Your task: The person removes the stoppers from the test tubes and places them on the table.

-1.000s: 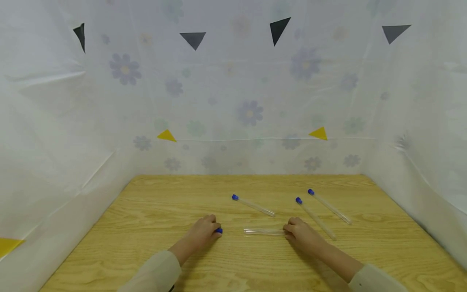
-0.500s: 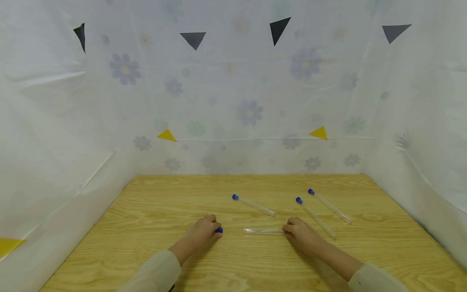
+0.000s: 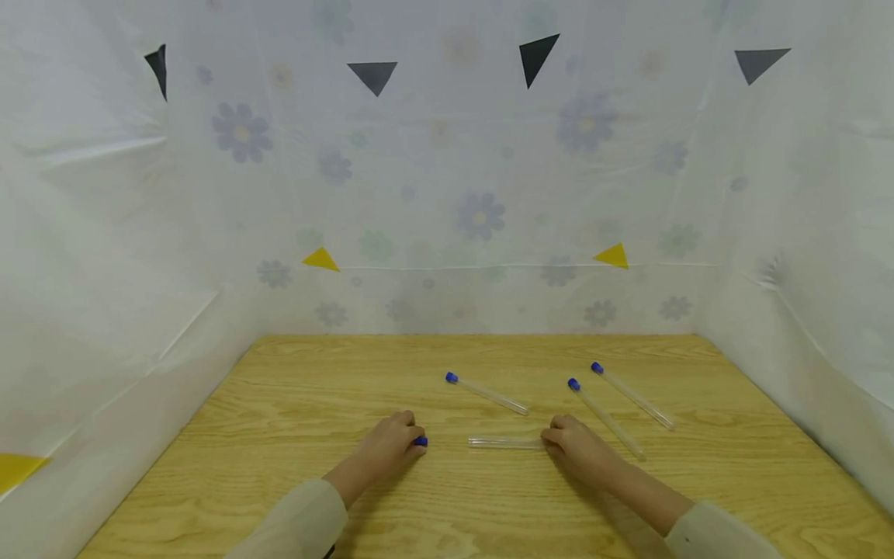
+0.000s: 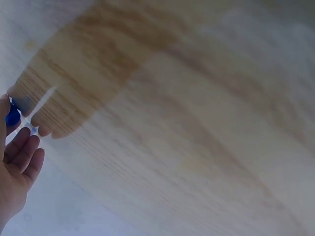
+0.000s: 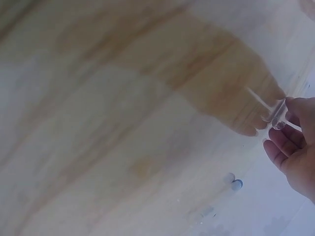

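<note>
My left hand (image 3: 386, 446) pinches a small blue cap (image 3: 421, 441) low over the wooden table, left of the middle. In the left wrist view the cap (image 4: 13, 116) sits between thumb and fingertips. Across from it, my right hand (image 3: 578, 450) holds a clear test tube (image 3: 503, 443) by its right end. The tube lies level and points left at the cap, with a gap between them. Its gripped end is hidden by my fingers in the head view; the right wrist view shows the rounded tube end (image 5: 278, 123) in the fingers.
Behind my hands lies a blue-capped test tube (image 3: 489, 394). Two more capped tubes, a nearer one (image 3: 608, 421) and a farther one (image 3: 634, 397), lie slanted beside my right hand. A flowered white curtain (image 3: 433, 194) encloses the table (image 3: 314, 373) at the back and sides.
</note>
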Available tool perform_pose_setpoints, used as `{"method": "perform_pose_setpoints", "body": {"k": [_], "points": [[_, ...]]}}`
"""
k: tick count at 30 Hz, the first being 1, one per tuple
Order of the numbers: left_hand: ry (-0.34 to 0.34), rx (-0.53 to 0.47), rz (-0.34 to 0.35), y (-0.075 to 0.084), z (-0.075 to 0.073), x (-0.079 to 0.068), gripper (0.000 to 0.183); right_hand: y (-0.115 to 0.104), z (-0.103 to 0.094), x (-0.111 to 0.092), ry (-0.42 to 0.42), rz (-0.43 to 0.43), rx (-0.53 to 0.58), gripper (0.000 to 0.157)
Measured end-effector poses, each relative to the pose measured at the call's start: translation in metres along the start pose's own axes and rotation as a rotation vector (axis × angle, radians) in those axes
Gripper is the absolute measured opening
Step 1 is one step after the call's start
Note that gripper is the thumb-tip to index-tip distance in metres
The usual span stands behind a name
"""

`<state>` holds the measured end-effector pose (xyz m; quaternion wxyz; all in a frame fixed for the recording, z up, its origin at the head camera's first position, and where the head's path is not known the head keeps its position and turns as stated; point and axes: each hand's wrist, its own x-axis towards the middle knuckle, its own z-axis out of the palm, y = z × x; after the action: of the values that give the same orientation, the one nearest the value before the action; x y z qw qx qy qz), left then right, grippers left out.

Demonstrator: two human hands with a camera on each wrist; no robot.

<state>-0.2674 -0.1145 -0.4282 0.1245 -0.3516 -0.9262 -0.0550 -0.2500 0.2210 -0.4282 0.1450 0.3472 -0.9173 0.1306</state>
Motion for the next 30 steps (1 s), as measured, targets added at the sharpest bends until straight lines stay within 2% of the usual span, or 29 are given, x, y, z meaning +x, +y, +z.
{"method": "perform_pose_setpoints", "body": {"k": [13,20,25,30], "points": [[-0.036,0.0,-0.011,0.002,-0.003,0.0,0.025,-0.002,-0.003,-0.003,-0.026,0.016,0.013,0.016],[-0.051,-0.046,-0.025,0.003,-0.007,-0.001,0.028,-0.002,-0.004,-0.004,-0.045,0.026,0.041,0.019],[-0.015,-0.061,-0.037,0.003,-0.009,0.001,0.027,-0.004,-0.004,0.0,0.006,0.011,0.037,0.005],[0.007,-0.041,-0.048,0.004,-0.011,0.004,0.033,-0.008,-0.006,0.005,0.055,0.0,0.005,0.015]]}}
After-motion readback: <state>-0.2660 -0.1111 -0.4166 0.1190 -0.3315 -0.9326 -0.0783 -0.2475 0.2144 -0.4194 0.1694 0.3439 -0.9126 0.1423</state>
